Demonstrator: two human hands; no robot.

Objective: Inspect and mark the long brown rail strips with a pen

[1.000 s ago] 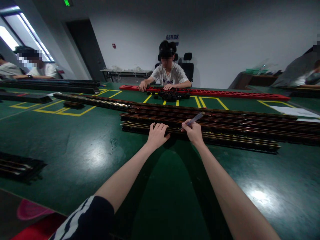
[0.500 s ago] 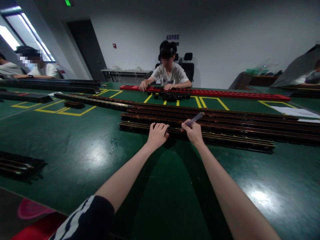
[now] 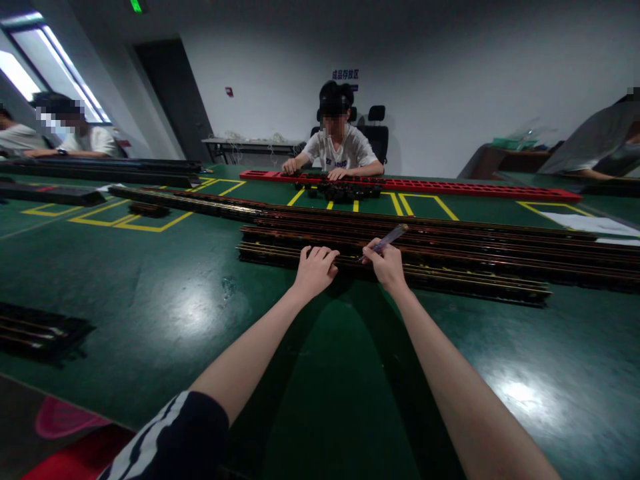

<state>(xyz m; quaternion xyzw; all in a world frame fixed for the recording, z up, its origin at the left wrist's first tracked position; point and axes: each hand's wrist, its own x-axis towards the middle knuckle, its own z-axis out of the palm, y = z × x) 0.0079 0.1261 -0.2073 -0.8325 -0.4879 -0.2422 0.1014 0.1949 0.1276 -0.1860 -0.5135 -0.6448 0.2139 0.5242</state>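
Observation:
Several long black rails (image 3: 480,285) with brass-coloured strips lie side by side in front of me. My left hand (image 3: 316,270) rests on the nearest rail, its fingers bent over the top and the thumb low on the front side. A short way to the right, my right hand (image 3: 388,261) pinches a slim, see-through pen-like tool (image 3: 391,237) with a brownish upper end. The tool leans up to the right, and its lower tip points down at the nearest rail between my hands. Whether the tip touches the rail is too small to tell.
Across the green table (image 3: 165,293), a person in a white shirt (image 3: 345,150) has both hands by a long red slotted beam (image 3: 465,189) and a heap of black parts (image 3: 345,190). More black rails (image 3: 40,330) lie at left. White paper (image 3: 590,223) lies at right.
My hands and the pen-like tool have hardly moved. The hand at the left end of the red beam shifted slightly right. A person at the far right moved an arm.

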